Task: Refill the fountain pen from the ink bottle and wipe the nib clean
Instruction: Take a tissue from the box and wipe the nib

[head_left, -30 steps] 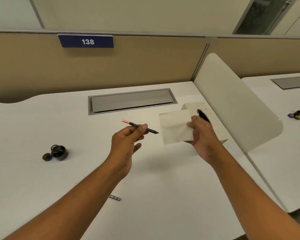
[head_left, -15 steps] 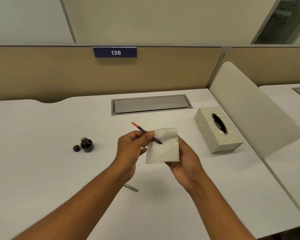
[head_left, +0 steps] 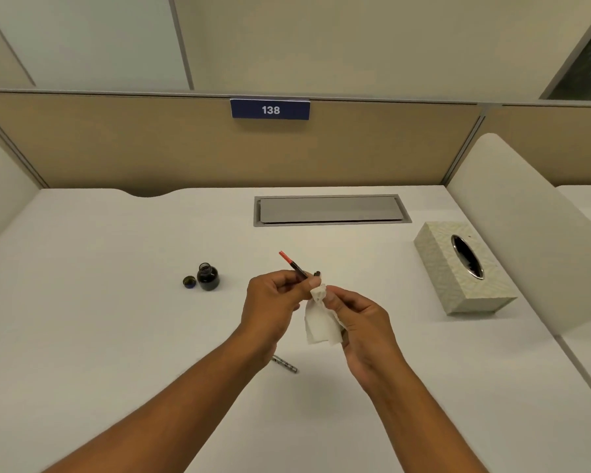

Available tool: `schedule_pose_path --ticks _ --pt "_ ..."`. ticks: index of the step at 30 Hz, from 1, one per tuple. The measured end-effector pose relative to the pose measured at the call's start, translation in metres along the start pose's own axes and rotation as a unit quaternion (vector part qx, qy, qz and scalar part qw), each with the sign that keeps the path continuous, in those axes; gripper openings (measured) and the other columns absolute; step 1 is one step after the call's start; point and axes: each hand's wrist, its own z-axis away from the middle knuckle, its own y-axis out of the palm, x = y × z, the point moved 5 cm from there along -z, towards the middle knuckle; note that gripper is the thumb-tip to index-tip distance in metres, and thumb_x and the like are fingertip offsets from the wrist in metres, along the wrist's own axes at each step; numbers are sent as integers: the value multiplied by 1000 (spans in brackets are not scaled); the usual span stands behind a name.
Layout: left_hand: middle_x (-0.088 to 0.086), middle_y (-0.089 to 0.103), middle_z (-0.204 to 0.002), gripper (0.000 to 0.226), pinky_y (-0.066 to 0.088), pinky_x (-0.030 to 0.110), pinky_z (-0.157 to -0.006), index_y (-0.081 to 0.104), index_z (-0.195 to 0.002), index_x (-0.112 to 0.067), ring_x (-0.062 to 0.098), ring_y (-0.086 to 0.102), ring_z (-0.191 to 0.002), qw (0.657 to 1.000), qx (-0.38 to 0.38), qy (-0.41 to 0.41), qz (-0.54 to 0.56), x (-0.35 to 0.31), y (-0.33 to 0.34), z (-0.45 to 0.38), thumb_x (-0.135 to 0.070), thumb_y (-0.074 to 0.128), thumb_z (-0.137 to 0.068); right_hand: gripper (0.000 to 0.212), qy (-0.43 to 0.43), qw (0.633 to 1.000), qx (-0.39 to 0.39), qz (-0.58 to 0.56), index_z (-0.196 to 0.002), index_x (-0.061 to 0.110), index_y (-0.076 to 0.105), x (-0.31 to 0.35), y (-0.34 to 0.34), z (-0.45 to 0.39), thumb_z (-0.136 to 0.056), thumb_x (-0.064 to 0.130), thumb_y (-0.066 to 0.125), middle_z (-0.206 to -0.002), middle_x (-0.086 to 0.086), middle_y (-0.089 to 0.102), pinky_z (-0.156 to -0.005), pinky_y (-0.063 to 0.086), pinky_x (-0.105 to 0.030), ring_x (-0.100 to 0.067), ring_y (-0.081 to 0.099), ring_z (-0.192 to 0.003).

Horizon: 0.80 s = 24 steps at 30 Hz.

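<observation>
My left hand [head_left: 273, 302] grips a thin black fountain pen [head_left: 294, 266] with a red rear end, held above the white desk. My right hand [head_left: 357, 319] pinches a white tissue [head_left: 321, 319] bunched around the pen's front end, so the nib is hidden inside the tissue. The open ink bottle [head_left: 208, 276], dark and round, stands on the desk to the left of my hands, with its cap [head_left: 189, 282] lying beside it.
A patterned tissue box [head_left: 458, 271] sits at the right near a white divider [head_left: 526, 233]. A small metal pen part [head_left: 285, 364] lies on the desk [head_left: 116, 336] under my left forearm. A grey cable hatch [head_left: 331, 209] is set into the desk at the back.
The flat tissue has been folded and bunched around the pen's front end by my right hand. Both hands have drawn together at the middle of the desk.
</observation>
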Motion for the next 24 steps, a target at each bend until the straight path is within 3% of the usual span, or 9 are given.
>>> schedule_pose_path --ticks 2,5,10,14,18,21,24 --pt "-7 83 -95 7 57 22 -81 82 -97 -23 8 78 -93 1000 -2 13 -17 -1 -7 1 -21 78 -92 13 42 999 7 -28 -102 14 82 -8 5 -2 -94 11 72 -107 -5 82 -81 59 -32 -22 75 -102" --pt "-10 83 -95 13 56 14 -80 80 -94 -29 3 77 -93 998 -7 35 -50 -3 -20 3 -16 76 -94 14 97 993 23 -68 -104 13 80 -19 18 -4 -97 12 68 -108 -7 82 -65 59 -25 -21 76 -95" --pt "-9 83 -92 6 55 13 -75 82 -94 -24 5 77 -89 998 -51 24 -34 -4 -53 8 -24 80 -89 12 18 1000 3 11 -99 15 82 -25 42 -2 -89 10 77 -99 -1 84 -82 58 -30 -21 76 -100" --pt "-3 82 -87 13 56 23 -79 84 -91 -21 12 76 -86 996 -88 8 -7 -8 -80 10 -32 84 -85 12 -43 997 0 57 -94 16 84 -21 65 1 -84 10 82 -95 -1 84 -85 56 -30 -15 78 -93" --pt "-11 83 -91 9 56 19 -82 83 -96 -16 3 77 -88 997 -76 15 -1 -13 -101 7 -21 82 -88 13 23 1000 15 -1 -100 12 82 -28 90 -3 -89 8 77 -103 -2 83 -86 56 -31 -18 76 -100" --pt "-7 83 -94 7 56 24 -84 82 -96 -18 3 76 -90 995 -91 18 19 -18 -124 4 -18 80 -89 12 84 995 -15 -53 -106 12 77 -39 102 -4 -95 11 71 -113 -6 79 -81 57 -34 -23 71 -103" --pt "-2 82 -90 7 58 32 -84 83 -95 -18 9 75 -90 991 -106 16 78 -23 -149 3 -22 80 -90 20 88 993 -36 -76 -117 13 70 -42 116 -1 -97 10 70 -118 -10 75 -79 60 -39 -24 71 -97"
